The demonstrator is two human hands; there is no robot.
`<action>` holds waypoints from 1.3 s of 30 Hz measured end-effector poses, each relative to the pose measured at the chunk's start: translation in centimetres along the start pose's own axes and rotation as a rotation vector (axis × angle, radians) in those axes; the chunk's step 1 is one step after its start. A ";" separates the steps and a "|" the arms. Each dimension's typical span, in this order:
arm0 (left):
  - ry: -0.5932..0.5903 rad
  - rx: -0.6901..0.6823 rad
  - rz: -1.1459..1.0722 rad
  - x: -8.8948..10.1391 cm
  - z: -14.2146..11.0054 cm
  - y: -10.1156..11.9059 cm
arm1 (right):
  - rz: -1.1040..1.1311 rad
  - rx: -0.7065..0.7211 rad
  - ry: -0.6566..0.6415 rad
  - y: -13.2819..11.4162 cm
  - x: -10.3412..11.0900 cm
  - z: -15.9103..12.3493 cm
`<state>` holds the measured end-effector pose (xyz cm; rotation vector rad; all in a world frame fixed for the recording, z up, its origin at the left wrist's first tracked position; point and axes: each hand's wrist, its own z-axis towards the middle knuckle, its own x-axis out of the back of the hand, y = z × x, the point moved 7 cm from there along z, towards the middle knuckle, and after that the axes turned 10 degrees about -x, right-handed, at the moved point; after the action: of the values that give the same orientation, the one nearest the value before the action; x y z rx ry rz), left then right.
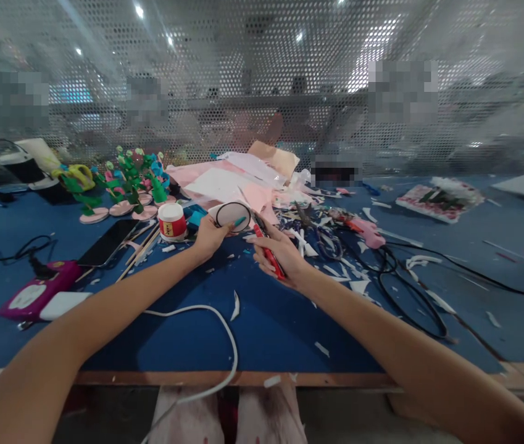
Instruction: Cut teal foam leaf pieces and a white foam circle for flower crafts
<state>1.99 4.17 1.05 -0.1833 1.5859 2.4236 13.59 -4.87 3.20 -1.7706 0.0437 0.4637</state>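
Note:
My left hand (214, 236) pinches a round, pale disc with a dark rim (232, 217) by its lower left edge, thumb across its face. The disc is tilted up above the blue table. Just to its right, my right hand (284, 256) is wrapped round a red-handled hand tool (268, 251). The tool's dark, narrow tip points up and left, close to the disc's right edge; I cannot tell whether they touch. A white-lidded red jar (171, 222) stands left of my left hand. White paper scraps (308, 245) lie beyond my right hand.
Small craft flowers on pink bases (145, 211) stand at the back left. A phone (108, 244) and a purple power strip (42, 290) lie left. Pink and white sheets (224, 185) are piled behind. A pink glue gun (367, 232) and black cable lie right.

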 end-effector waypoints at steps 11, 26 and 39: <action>-0.100 0.000 0.140 -0.2 -0.1 -0.1 | -0.014 -0.014 0.067 0.2 1.0 0.2; -0.192 -0.037 0.259 -0.5 0.3 0.1 | -0.003 -0.045 0.070 0.4 1.6 0.5; 0.008 0.047 0.100 0.5 0.5 0.0 | -0.131 -0.046 0.111 0.1 0.9 0.4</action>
<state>1.50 4.73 1.12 -0.1086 1.6919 2.4593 14.32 -4.32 2.73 -1.8305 -0.0050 0.2735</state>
